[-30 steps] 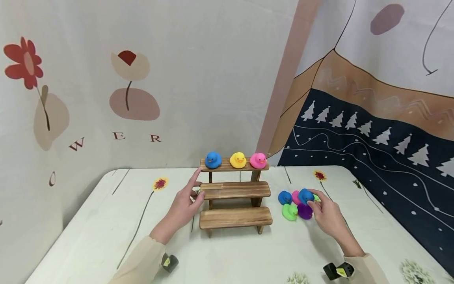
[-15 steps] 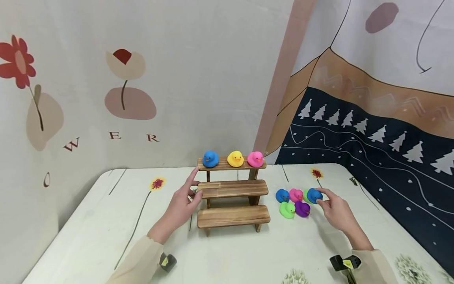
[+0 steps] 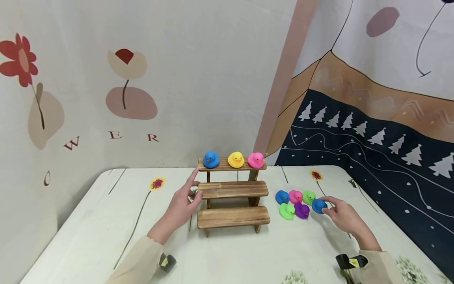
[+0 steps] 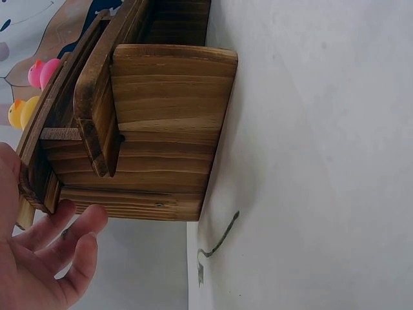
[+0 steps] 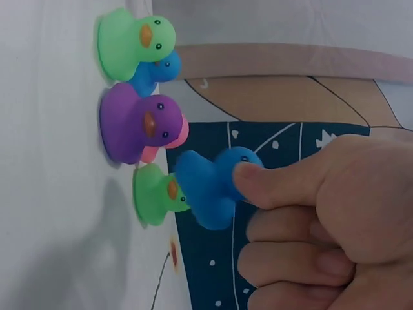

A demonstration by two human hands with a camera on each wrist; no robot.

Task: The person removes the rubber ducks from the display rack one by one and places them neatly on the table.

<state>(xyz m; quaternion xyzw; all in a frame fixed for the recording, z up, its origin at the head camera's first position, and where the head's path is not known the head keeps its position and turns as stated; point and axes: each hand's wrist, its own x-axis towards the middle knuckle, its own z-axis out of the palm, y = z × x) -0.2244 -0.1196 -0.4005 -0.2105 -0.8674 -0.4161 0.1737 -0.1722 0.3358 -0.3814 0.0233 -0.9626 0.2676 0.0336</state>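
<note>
My right hand (image 3: 342, 217) pinches a blue rubber duck (image 3: 319, 206) between thumb and fingers. The right wrist view shows this blue duck (image 5: 216, 187) held off the white cloth, tilted. Beside it sit a purple duck (image 3: 302, 210), a green duck (image 3: 309, 197), another green duck (image 3: 287, 211), a pink duck (image 3: 296, 196) and a second blue duck (image 3: 282, 197). My left hand (image 3: 180, 207) rests at the left end of a three-step wooden stand (image 3: 234, 217), index finger at the top step. In the left wrist view its fingers (image 4: 84, 223) lie against the stand's end.
On the top step stand a blue duck (image 3: 211, 159), a yellow duck (image 3: 235, 159) and a pink duck (image 3: 256, 160). The two lower steps are bare wood. A patterned cloth wall (image 3: 198, 79) rises behind the flower-printed tablecloth (image 3: 227, 256).
My right hand has carried the blue duck right and a little toward me, away from over the group. The pink and green ducks behind it now show fully. The left hand stays at the stand.
</note>
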